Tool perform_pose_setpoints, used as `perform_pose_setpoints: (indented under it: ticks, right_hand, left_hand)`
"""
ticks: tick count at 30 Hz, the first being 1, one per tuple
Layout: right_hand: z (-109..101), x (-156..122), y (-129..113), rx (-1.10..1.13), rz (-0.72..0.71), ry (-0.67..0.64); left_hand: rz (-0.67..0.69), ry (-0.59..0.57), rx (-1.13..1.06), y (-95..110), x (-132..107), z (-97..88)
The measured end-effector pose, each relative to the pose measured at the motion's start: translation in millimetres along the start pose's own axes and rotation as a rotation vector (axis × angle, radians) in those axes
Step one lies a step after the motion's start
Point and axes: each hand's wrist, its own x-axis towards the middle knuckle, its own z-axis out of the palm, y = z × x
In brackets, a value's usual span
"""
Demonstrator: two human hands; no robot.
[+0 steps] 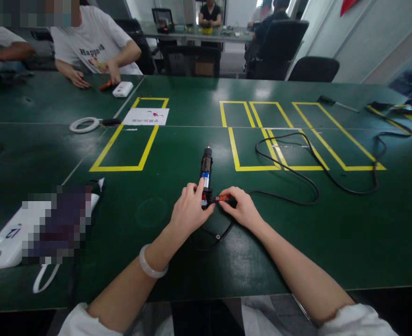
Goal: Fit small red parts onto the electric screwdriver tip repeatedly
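A slim, motor-driven tool (207, 163), likely an electric screwdriver, lies on the green table with its thin tip pointing away from me. Dark, silver and blue parts show along its body. My left hand (191, 207) is closed around the near end, fingers on top, hiding part of it. Close on the right, my right hand (243, 207) pinches a small red-orange piece (220, 199) against the tool's near end. Whether the piece is a connector or a small driver's handle, I cannot tell. A black cord (223, 238) loops on the table below both hands.
Yellow tape outlines (258, 168) mark the table (178, 270). A long black cable (290, 171) winds over the right side, near a screwdriver (337, 103). On the left lie a white bag (6, 238), a paper sheet (145, 116) and a coiled white cable (84, 125). A person (97, 51) works opposite.
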Motion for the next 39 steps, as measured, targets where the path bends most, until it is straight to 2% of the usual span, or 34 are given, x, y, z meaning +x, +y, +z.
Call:
perform_pose_setpoints:
  ticks: [9, 20, 25, 39]
  right_hand:
    - [15.2, 2.3, 7.3, -0.073, 0.002, -0.029]
    - [18.9, -9.8, -4.9, -0.272, -0.083, -0.094]
    - [19.7, -8.5, -3.8, -0.234, -0.055, -0.104]
    - [7.2, -1.6, 1.8, -0.043, -0.001, 0.004]
  left_hand:
    - [0.037, -0.010, -0.007, 0.8, -1.0, -0.3]
    - [0.001, 0.006, 0.020, 4.6, 1.4, -2.5]
    - [-0.033, -0.018, 0.070, 6.5, 4.1, -4.2]
    - [-0.035, -0.016, 0.089, 4.9, 4.9, -3.0]
